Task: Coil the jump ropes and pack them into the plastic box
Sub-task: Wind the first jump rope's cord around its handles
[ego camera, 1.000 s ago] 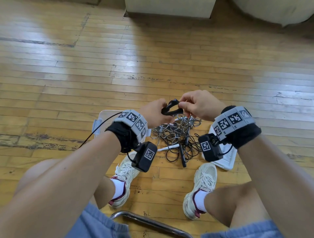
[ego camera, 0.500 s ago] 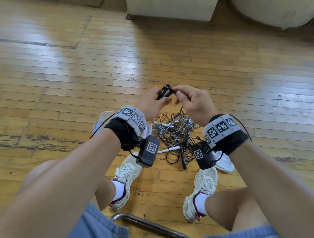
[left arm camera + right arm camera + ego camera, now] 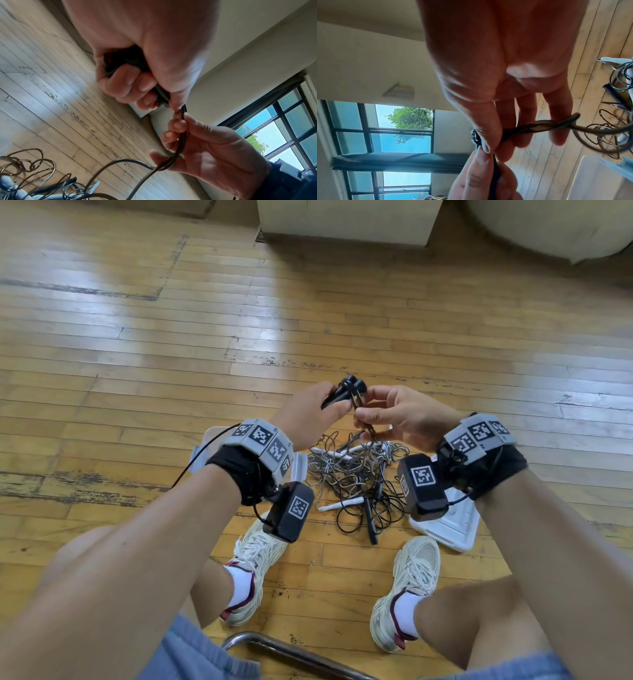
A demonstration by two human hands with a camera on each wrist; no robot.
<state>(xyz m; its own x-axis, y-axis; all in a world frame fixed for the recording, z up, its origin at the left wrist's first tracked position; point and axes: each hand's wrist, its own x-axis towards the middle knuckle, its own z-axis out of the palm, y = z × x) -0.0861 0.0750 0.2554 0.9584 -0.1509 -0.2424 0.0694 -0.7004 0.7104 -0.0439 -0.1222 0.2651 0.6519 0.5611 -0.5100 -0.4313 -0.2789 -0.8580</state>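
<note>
My left hand (image 3: 317, 412) grips the two black handles (image 3: 346, 392) of one jump rope side by side, tips pointing up. Just below the handles my right hand (image 3: 376, 416) pinches that rope's doubled dark cord (image 3: 363, 419) between thumb and fingers; the cord (image 3: 181, 135) trails down to the floor. In the right wrist view the twisted cord (image 3: 530, 126) crosses my fingers. A tangled pile of jump ropes (image 3: 356, 474), grey and black with white and black handles, lies on the floor under my hands. The clear plastic box (image 3: 200, 451) sits left of the pile, mostly hidden by my left wrist.
The white lid (image 3: 452, 525) lies right of the pile. My two shoes (image 3: 260, 549) stand just in front of it, with a metal chair tube (image 3: 294, 652) below. A pale cabinet (image 3: 346, 224) stands at the far end of the wooden floor.
The handles have come together and now stand upright in my left hand. My right hand has left the handles and taken hold of the cord just beneath them.
</note>
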